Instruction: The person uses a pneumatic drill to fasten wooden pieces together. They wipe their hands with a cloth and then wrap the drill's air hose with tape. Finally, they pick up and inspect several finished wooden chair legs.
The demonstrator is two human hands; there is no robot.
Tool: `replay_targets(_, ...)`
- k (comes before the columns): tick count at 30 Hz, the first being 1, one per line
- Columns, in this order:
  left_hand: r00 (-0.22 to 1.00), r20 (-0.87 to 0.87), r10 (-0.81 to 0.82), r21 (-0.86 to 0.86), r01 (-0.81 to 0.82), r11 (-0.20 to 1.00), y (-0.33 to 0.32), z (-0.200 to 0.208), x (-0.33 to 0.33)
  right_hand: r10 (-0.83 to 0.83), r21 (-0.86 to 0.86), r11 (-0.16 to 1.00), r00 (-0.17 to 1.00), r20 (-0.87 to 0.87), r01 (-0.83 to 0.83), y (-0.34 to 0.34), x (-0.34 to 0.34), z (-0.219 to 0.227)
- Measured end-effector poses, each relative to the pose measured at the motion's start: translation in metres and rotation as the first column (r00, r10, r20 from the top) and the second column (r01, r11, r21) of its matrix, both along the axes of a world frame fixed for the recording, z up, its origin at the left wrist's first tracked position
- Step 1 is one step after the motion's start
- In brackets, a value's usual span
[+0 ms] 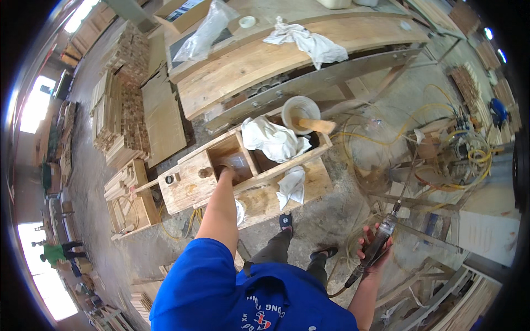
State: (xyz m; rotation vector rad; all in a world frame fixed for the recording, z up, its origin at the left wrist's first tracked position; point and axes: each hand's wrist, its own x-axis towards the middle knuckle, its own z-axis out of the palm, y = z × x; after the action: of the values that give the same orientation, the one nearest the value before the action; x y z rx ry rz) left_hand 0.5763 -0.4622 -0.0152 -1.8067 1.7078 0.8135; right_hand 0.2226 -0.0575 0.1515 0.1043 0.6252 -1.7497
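Observation:
My right hand is wrapped round an air screwdriver, a dark inline tool with a long thin bit pointing up and away. A hose runs from its lower end. My left hand reaches down into a compartment of a long wooden box; its fingers are mostly hidden inside. Something clear like a plastic bag lies in that compartment. In the box's right part sit a white cloth and a white bucket with a wooden handle sticking out.
Behind the box stands a wooden workbench with a rag and plastic film. Another cloth lies on a lower plank. Yellow hoses coil at right. Stacked timber stands left; a person in green is far off.

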Motion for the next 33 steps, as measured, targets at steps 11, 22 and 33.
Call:
replay_targets(11, 0.763, -0.478, 0.435, -0.241, -0.591, 0.770, 0.018, 0.065, -0.038, 0.026, 0.173, 0.985, 0.998, -0.053, -0.017, 0.020, 0.013, 0.016)
replay_targets(22, -0.265, -0.729, 0.631, 0.684, -0.282, 0.673, 0.073, 0.225, -0.030, -0.040, 0.038, 0.998, 0.989, -0.145, 0.046, 0.030, 0.021, 0.017)
replay_targets(33, 0.002, -0.457, 0.889, 0.827, 0.370, 0.424, 0.220, 0.240, -0.179, 0.057, -0.244, 0.965, 0.987, -0.151, -0.093, 0.060, 0.000, 0.067)
